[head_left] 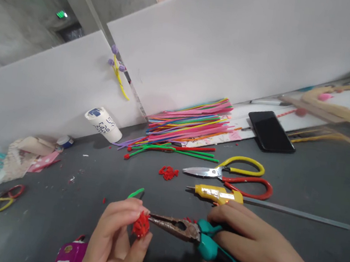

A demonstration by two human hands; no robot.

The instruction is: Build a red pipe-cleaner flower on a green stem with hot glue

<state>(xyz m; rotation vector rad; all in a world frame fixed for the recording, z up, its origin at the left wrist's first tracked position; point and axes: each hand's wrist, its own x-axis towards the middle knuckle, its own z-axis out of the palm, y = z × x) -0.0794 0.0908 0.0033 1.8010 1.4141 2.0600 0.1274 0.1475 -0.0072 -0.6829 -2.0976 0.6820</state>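
Between the thumb and fingers of my left hand (119,235) is a small red pipe-cleaner flower (141,225), and a green stem end (136,193) sticks out behind the fingers. My right hand (253,244) grips needle-nose pliers (181,228) with teal and black handles and rusty jaws. The tips of the pliers meet the right side of the red flower; whether they pinch it I cannot tell. Just beyond my right hand lies a yellow glue gun (218,194) with a long clear glue stick (299,213). A little pile of red pieces (168,172) rests farther back.
Scissors (230,174) with yellow and red handles lie behind the glue gun. Coloured pipe cleaners (188,124) are heaped against the white partition (237,49), beside a white cup (103,124). A phone (271,131) is at the back right, a purple power strip (70,257) at front left.
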